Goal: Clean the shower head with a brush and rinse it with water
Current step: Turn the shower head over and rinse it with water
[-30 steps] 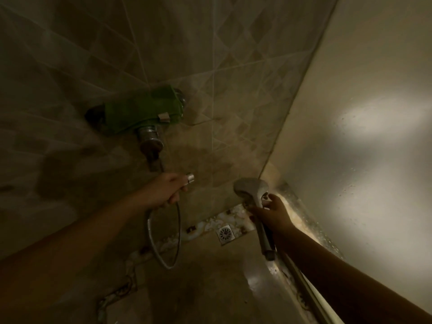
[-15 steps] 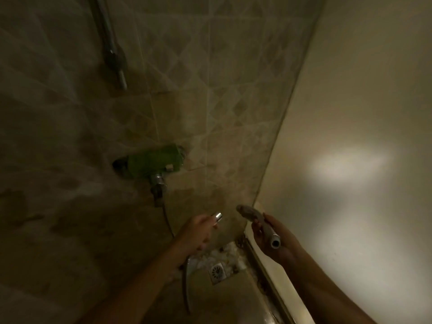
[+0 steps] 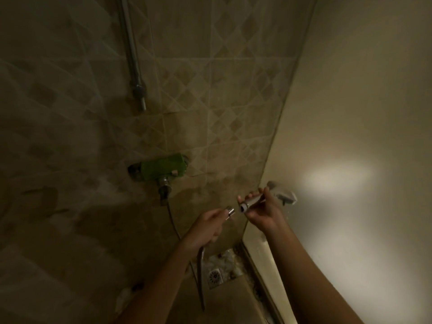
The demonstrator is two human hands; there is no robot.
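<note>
Hose end gripped by left hand, shower head by right hand; ends just apart.

A tiled wall fills the far side, its beige tiles marked with a diamond pattern and darker, damp-looking patches low down. A metal pipe runs down it from the top edge and ends in a narrow fitting. Below that, a green cloth lies draped over a wall-mounted mixer – only its chrome underside and left end show. On the right stands a smooth pale panel with a soft bright patch of light on it. On the floor, a square drain sits in the corner among mottled tiles, just left of the panel's base.
</note>
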